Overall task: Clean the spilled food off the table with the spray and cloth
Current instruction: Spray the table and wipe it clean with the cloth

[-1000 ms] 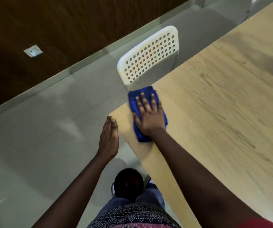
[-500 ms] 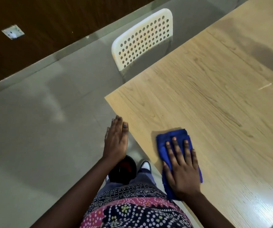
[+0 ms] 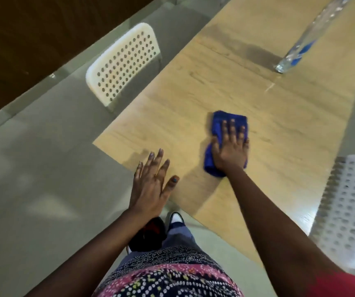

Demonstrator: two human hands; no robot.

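My right hand (image 3: 231, 146) presses flat, fingers straight, on the folded blue cloth (image 3: 215, 133) on the counter (image 3: 258, 108); my left hand (image 3: 151, 185) hovers wide open, holding nothing, at the counter's edge.

A blue cloth (image 3: 217, 133) lies bunched flat on the pale wooden table (image 3: 279, 129) near its corner — the clear, blurred object (image 3: 300, 48) far off is probably the spray.
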